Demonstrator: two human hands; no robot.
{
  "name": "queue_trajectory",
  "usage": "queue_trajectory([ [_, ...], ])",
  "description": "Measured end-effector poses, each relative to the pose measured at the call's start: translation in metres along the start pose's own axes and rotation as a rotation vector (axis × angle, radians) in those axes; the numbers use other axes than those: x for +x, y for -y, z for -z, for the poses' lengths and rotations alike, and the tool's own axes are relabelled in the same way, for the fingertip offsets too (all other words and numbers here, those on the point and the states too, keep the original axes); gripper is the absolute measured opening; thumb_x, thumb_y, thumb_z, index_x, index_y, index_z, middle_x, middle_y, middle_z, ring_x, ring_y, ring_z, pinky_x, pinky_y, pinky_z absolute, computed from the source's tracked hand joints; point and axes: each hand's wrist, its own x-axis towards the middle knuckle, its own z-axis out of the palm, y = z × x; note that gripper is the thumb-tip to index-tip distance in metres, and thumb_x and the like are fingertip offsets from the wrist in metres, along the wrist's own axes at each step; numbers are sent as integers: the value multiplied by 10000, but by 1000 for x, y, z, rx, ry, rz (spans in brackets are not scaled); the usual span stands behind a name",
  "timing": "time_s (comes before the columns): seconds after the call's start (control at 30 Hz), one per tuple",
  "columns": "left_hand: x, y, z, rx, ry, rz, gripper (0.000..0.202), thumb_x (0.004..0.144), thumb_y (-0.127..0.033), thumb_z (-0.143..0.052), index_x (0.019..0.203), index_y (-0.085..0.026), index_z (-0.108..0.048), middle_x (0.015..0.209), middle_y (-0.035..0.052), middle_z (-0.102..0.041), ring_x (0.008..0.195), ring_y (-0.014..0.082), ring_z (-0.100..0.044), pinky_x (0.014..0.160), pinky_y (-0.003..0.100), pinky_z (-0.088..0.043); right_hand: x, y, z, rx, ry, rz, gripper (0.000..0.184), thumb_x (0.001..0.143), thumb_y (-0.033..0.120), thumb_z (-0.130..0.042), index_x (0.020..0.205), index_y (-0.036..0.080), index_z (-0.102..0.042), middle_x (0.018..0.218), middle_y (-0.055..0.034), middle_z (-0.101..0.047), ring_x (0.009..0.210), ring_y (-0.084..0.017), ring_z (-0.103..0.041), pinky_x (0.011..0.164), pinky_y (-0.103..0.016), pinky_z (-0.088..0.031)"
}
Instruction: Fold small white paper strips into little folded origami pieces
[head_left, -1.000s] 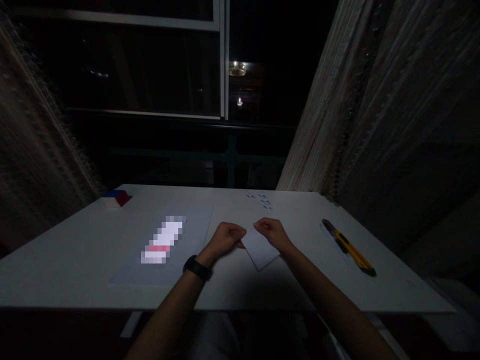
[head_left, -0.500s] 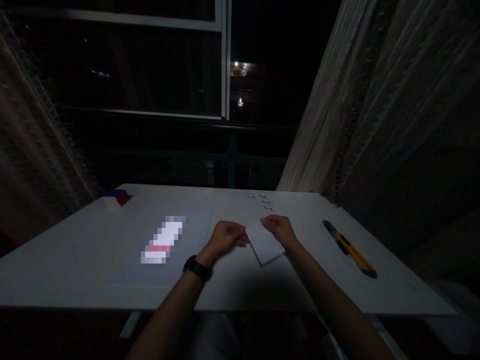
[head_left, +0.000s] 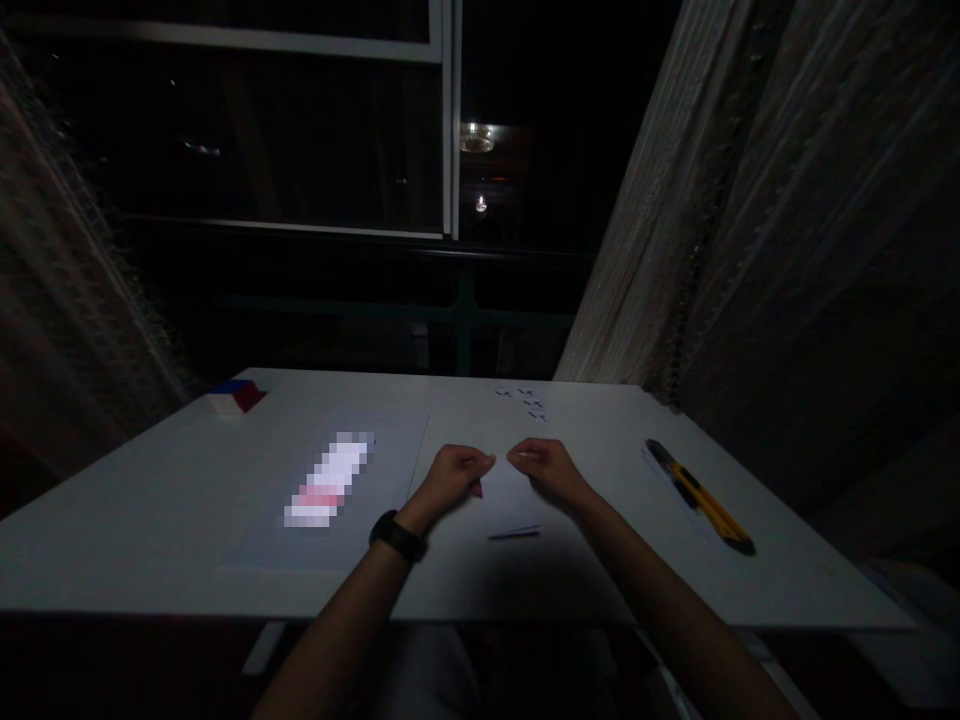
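Note:
Both hands pinch a small folded sheet of white paper (head_left: 511, 505) just above the table, in front of me. My left hand (head_left: 459, 472), with a dark watch (head_left: 397, 536) on its wrist, grips the paper's upper left corner. At the upper right corner the fingers of my right hand (head_left: 546, 466) are closed on it. The lower edge shows more than one layer, slightly apart. My fingers hide parts of both side edges.
A larger white sheet (head_left: 405, 500) with a blurred bright rectangle lies left on the white table (head_left: 150, 510). A blue, red and white block (head_left: 234, 396) stands far left. Small paper pieces (head_left: 531, 404) lie at the back; a yellow and black utility knife (head_left: 705, 500) rests right.
The folded paper has turned from a slant to nearly upright, its lower edge swinging left. My right hand has shifted slightly left and down; the left hand is almost where it was.

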Motion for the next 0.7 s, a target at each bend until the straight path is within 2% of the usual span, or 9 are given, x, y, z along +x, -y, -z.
queue_trajectory([
  [0.13, -1, 0, 4, 14, 55, -13, 396, 706, -460, -560, 504, -120, -543, 430, -17, -464, 417, 75, -413, 426, 195, -314, -1, 4, 11, -36, 113, 2, 259, 591, 384, -686, 650, 134, -662, 597, -25, -640, 554, -132, -550, 550, -259, -419],
  [0.27, 0, 1, 5, -69, 39, 40, 347, 662, -407, -620, 475, -125, -547, 402, -33, -428, 394, 64, -368, 403, 197, -276, -3, 5, 22, 88, 220, -105, 257, 562, 338, -718, 657, 103, -674, 541, -45, -642, 508, -159, -585, 543, -293, -451],
  [0.37, 1, 1, 6, -103, 4, 89, 325, 626, -395, -655, 467, -127, -565, 379, -30, -437, 370, 69, -373, 384, 201, -282, -3, 7, 31, 146, 251, -143, 255, 563, 325, -726, 659, 95, -673, 570, -74, -661, 527, -185, -616, 560, -319, -474],
  [0.47, 2, 0, 7, -132, -51, 80, 320, 625, -410, -656, 516, -114, -602, 408, -14, -484, 379, 80, -426, 384, 199, -325, -2, 10, 36, 177, 188, -122, 281, 580, 351, -722, 676, 94, -662, 656, -102, -679, 575, -190, -631, 598, -332, -486],
  [0.6, 5, 2, 7, -178, -201, 38, 322, 641, -414, -647, 646, -92, -636, 492, 5, -555, 430, 104, -506, 411, 206, -401, 1, 10, 28, 272, 44, -87, 388, 596, 387, -716, 889, 170, -583, 818, -84, -678, 639, -176, -636, 632, -335, -492],
  [0.7, 7, 5, 5, -229, -233, 49, 304, 600, -353, -693, 738, -88, -639, 574, 18, -606, 516, 129, -564, 472, 228, -460, 1, 5, 14, 296, 73, -58, 460, 577, 343, -734, 952, 232, -492, 862, -41, -655, 696, -171, -630, 620, -302, -486],
])
